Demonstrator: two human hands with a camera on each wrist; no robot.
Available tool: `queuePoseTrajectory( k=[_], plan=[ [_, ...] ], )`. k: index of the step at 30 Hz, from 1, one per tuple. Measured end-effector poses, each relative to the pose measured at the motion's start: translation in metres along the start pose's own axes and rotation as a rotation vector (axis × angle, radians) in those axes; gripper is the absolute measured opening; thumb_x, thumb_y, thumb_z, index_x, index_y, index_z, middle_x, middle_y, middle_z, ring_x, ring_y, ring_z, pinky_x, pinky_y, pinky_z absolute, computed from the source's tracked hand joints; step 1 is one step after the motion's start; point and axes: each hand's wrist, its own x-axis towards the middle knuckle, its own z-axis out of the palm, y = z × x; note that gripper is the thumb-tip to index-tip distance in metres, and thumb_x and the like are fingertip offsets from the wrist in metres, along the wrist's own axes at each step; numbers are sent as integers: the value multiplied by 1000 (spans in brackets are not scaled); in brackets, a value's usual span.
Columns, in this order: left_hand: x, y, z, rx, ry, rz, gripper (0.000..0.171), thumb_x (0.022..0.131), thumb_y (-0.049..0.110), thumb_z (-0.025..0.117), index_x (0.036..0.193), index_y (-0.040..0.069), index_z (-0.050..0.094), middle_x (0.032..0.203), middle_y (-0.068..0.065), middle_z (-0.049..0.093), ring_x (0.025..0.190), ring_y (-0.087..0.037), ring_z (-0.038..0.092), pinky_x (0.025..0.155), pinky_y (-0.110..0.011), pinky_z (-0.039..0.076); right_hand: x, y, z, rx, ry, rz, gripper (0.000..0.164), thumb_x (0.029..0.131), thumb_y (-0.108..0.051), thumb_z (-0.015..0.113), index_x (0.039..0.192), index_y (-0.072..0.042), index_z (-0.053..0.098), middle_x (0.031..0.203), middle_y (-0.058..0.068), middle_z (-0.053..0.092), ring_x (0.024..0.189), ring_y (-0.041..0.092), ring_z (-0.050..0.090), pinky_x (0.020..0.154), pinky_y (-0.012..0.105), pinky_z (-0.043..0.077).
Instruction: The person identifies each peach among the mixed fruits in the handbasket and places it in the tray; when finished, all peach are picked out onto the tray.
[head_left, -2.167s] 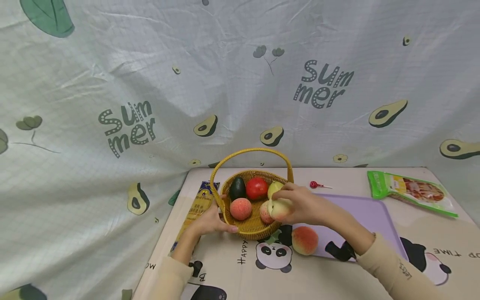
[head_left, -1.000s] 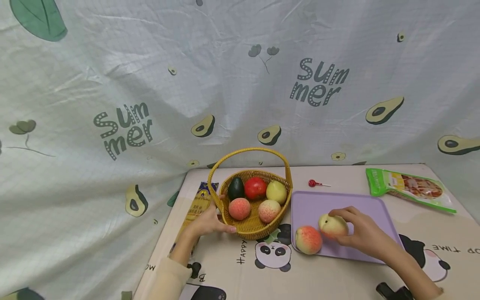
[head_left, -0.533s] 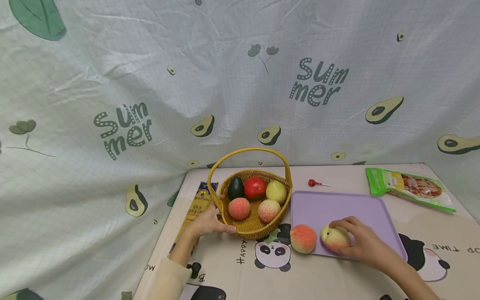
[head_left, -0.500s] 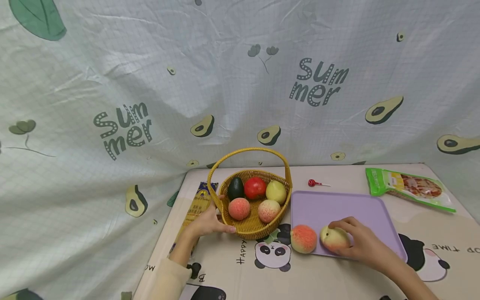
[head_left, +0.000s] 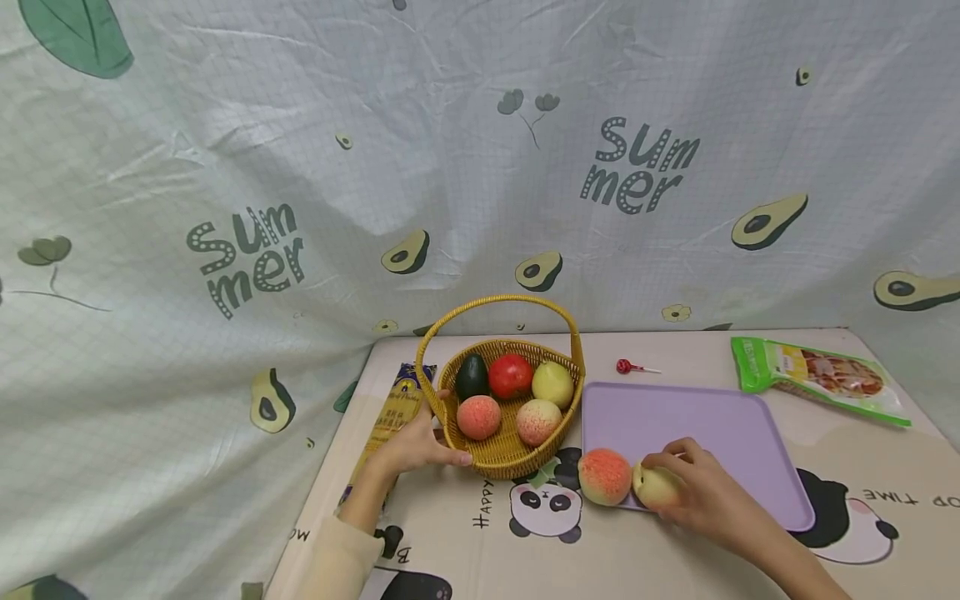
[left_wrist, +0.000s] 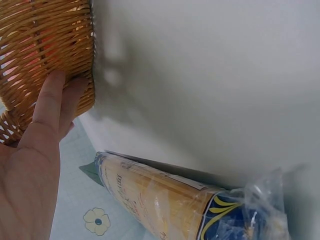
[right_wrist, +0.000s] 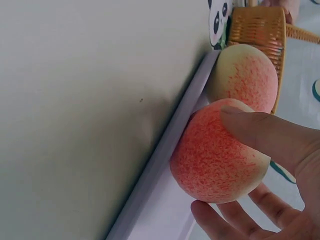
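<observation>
In the head view, my left hand (head_left: 416,442) holds the left side of a yellow wicker basket (head_left: 517,460), thumb at the front rim. Its fingers lie against the weave (left_wrist: 55,50) in the left wrist view. Inside sit an avocado (head_left: 472,377), a red tomato-like fruit (head_left: 512,376), a yellow-green pear-like fruit (head_left: 552,384) and two peaches, one reddish (head_left: 478,417), one paler (head_left: 538,422). My right hand (head_left: 701,492) grips a peach (right_wrist: 220,155) between thumb and fingers, low at the front of a lilac tray (head_left: 697,417). Another peach (head_left: 604,477) lies beside it at the tray's front-left corner.
A packet of pasta (head_left: 390,425) lies left of the basket, partly behind my left arm. Behind the tray is a red lollipop (head_left: 626,367). A green food packet (head_left: 832,379) lies at the back right. A printed cloth (head_left: 465,183) hangs behind the table.
My right hand carried its peach from over the basket to the tray, then shifted it left toward the other peach. That peach has moved slightly left lately. My left hand stays on the basket.
</observation>
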Motion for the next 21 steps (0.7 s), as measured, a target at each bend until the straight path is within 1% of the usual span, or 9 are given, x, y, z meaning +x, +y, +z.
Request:
queuePoseTrajectory(
  k=[4, 10, 16, 18, 21],
  plan=[
    [-1, 0, 0, -7, 4, -1, 140, 70, 33, 98, 166, 18, -3, 173, -15, 19, 160, -41, 19, 126, -67, 17, -1, -1, 0, -14, 2, -5, 67, 53, -12, 101, 112, -26, 72, 108, -5, 57, 94, 11, 55, 74, 30, 53],
    [-2, 0, 1, -10, 0, 7, 143, 70, 35, 98, 166, 18, -7, 173, -16, 17, 160, -41, 17, 126, -67, 16, 1, 0, -4, -27, -26, -20, 63, 56, -16, 101, 111, -27, 71, 108, -5, 57, 95, 13, 56, 74, 31, 53],
    [-3, -1, 1, -3, 4, 2, 144, 70, 35, 98, 166, 20, -8, 173, -14, 18, 161, -39, 14, 127, -66, 14, 8, -2, -15, -28, -103, 7, 60, 59, -24, 101, 112, -27, 72, 112, -4, 60, 99, 19, 59, 78, 36, 56],
    [-2, -1, 1, 2, 7, 5, 144, 70, 35, 98, 166, 21, -8, 173, -14, 18, 161, -38, 14, 128, -65, 14, 15, -4, -20, -24, -138, 18, 59, 62, -26, 100, 113, -27, 72, 114, -3, 60, 102, 21, 60, 80, 40, 56],
    [-3, 0, 0, 2, 8, 14, 143, 71, 33, 98, 166, 19, -7, 173, -15, 19, 161, -38, 15, 128, -65, 15, 31, -10, -31, -9, -201, 28, 56, 67, -25, 98, 117, -26, 71, 119, 2, 61, 107, 26, 61, 84, 46, 56]
  ],
)
